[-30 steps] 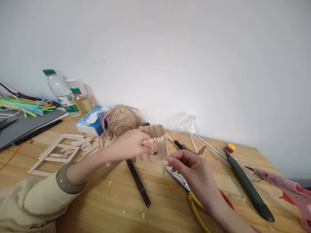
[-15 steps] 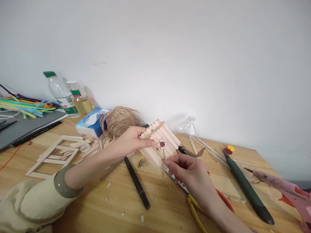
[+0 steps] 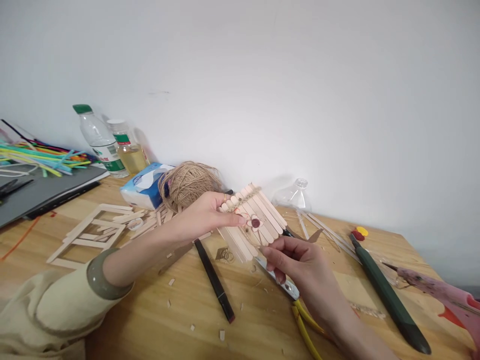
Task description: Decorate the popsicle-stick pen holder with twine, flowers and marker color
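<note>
My left hand [image 3: 219,212] grips a panel of craft sticks [image 3: 264,212] laid side by side, its thumb pressed on the front face. Twine crosses the panel near its upper left edge, and a small flower with a dark red centre [image 3: 255,223] sits on the front. At the panel's lower edge, just below the flower, my right hand [image 3: 290,257] is closed in a pinch. Whatever lies between those fingertips is too small to make out. Scissors with yellow handles [image 3: 305,327] lie under my right hand. A black marker [image 3: 213,280] rests on the table below the panel.
Left of my hands are a twine ball [image 3: 191,185], a tissue pack [image 3: 146,185], loose craft sticks and a stick frame [image 3: 88,235]. Two bottles stand behind. On the right lie a dark green cutter-like tool [image 3: 390,295] and a pink glue gun [image 3: 431,287]. A cut bottle top [image 3: 296,195] stands near the wall.
The view has shifted slightly, so most things sit a little further right. My right hand stays pinched at the panel's lower edge, and more of the scissors shows beneath it.
</note>
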A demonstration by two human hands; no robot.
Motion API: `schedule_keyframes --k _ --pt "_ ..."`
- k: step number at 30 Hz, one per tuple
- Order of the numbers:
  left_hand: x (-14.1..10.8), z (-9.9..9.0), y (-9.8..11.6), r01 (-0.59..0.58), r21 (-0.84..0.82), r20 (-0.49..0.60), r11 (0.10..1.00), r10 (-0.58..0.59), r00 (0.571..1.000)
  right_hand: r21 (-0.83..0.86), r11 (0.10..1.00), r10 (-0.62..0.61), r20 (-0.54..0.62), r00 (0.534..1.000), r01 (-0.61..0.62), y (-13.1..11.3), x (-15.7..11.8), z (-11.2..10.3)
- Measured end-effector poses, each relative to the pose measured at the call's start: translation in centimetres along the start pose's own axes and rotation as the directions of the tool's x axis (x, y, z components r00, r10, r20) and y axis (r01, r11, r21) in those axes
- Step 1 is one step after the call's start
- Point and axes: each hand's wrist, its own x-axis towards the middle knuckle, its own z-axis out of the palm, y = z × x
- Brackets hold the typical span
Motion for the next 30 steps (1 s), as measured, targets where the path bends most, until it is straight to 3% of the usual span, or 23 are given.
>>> schedule_keyframes --k 14,30 --pt "-0.2 0.4 0.0 0.067 -0.162 -0.037 0.984 -0.074 0.997 0.048 0.999 -0.025 0.011 1.000 0.024 0.1 -0.2 0.0" --pt "-0.2 0.1 -0.2 0.000 -0.010 -0.025 1.000 -0.001 1.000 0.057 0.997 -0.062 0.047 0.997 0.059 1.6 0.7 -0.4"
